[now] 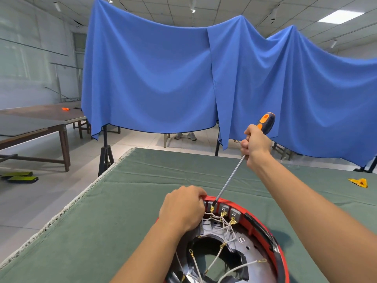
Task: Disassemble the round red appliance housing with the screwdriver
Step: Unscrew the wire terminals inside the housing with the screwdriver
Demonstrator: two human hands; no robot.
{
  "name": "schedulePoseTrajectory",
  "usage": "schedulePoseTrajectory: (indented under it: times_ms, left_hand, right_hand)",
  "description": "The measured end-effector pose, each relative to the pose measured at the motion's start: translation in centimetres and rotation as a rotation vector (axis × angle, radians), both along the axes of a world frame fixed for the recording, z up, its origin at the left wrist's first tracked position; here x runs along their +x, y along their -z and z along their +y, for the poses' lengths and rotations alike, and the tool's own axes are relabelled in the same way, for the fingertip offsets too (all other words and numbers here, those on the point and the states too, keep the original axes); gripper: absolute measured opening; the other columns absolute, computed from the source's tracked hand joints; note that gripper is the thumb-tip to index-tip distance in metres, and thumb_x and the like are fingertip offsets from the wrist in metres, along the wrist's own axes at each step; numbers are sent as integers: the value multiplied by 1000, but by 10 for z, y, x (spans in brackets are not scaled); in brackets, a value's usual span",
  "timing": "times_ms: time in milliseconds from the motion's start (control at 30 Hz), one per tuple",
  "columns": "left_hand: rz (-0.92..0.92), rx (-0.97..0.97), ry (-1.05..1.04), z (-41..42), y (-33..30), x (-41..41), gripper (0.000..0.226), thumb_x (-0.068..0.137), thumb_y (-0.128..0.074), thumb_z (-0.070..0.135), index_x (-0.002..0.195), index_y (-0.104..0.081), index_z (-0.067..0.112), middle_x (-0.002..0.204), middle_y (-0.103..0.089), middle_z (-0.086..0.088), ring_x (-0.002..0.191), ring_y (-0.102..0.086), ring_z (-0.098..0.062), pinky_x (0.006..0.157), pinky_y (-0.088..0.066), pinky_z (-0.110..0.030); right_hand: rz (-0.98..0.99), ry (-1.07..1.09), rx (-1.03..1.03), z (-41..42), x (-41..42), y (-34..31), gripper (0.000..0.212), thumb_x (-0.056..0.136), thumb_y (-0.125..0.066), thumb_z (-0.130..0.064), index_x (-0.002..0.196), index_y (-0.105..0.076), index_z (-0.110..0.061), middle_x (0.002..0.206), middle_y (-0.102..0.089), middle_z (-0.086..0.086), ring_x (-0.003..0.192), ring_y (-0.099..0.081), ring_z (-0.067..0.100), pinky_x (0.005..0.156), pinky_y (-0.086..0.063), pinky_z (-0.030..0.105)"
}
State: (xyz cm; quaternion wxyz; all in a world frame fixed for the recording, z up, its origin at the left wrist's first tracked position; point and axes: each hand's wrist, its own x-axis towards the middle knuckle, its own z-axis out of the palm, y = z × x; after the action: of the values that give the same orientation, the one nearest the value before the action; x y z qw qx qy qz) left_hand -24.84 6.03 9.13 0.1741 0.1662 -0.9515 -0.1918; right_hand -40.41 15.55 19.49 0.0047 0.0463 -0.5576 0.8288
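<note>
The round red housing (282,256) lies open side up on the green table cloth (132,201) at the bottom centre, its rim cut off by the frame's lower edge. Inside are dark metal, white wires with brass terminals (223,214) and grey terminal blocks. My left hand (182,207) grips the housing's far left rim. My right hand (256,145) holds the orange and black screwdriver (265,121) by its handle, raised over the table. The long shaft slants down and its tip sits at the leftmost terminal block (212,207).
A yellow and orange scrap (360,182) lies on the cloth at the far right. Blue sheets (163,78) hang behind the table on stands. Wooden tables (40,123) stand to the left. Someone's shoes (185,136) show under the sheet.
</note>
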Motion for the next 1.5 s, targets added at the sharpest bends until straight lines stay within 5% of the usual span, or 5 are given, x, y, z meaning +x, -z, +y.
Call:
schedulePoseTrajectory:
  times_ms: [200,567,867,1267,1500]
  left_hand:
    - [-8,12,-13,1,-1,1,33,90,-41,26,114,-61,35,118,-65,1,111,-56,-26,90,-42,-36]
    - [-12,-1,-14,2,-1,2,35,93,-39,27,119,-59,37,122,-63,4,114,-55,-23,91,-42,-36]
    - [18,-7,-11,1,-1,0,35,91,-41,26,117,-61,36,120,-64,6,112,-56,-22,91,-43,-35]
    - [40,0,-46,-2,2,-3,30,87,-43,25,107,-65,29,109,-67,2,104,-57,-25,84,-44,-34]
    - [42,-1,-44,-1,3,-3,31,88,-43,24,109,-65,28,112,-67,2,104,-58,-24,83,-44,-34]
  right_hand:
    - [173,15,-102,30,25,4,28,75,-52,-12,54,-34,-15,35,-33,-1,30,-26,14,35,-19,15]
    - [369,0,-65,29,58,-2,27,66,-51,-17,54,-26,-19,39,-24,-2,33,-21,16,38,-21,13]
    - [66,125,117,-3,12,-7,16,79,-55,-17,67,-44,-15,53,-40,-1,26,-34,9,35,-28,15]
    - [-221,88,91,-6,-29,27,8,79,-49,-8,83,-44,-12,58,-35,-1,24,-23,7,33,-18,10]
    - [-258,-15,127,-14,-14,43,23,80,-49,-9,65,-34,-18,45,-30,-3,29,-17,8,34,-15,14]
